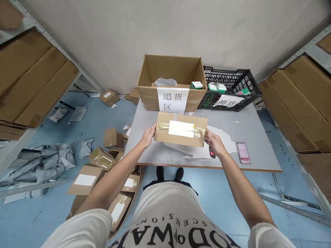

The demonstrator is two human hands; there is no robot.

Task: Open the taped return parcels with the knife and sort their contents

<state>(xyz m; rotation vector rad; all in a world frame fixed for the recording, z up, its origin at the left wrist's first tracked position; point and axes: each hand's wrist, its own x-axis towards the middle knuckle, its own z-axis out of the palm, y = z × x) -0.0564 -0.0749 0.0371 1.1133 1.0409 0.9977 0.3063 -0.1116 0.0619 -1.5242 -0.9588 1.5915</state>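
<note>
A taped cardboard box (pixel 162 132) with a white label is held level above the near part of the table. My left hand (pixel 148 136) grips its left end, and my right hand (pixel 213 140) grips its right end. Under my right hand a red and black box cutter (pixel 212 152) lies on white paper sheets (pixel 222 135). Just behind the held box stands a large open carton (pixel 147 98) with a paper sign on its front. Inside that carton are a clear plastic bag (pixel 165 82) and a small green and white box (pixel 197 84).
Right of the carton is a black plastic crate (pixel 248 81) with green and white boxes. A phone (pixel 243 152) lies on the grey table (pixel 261 137). Cardboard boxes (pixel 85 179) pile up on the floor at left, near grey plastic bags (pixel 49 162). Shelves with cartons (pixel 300 103) flank both sides.
</note>
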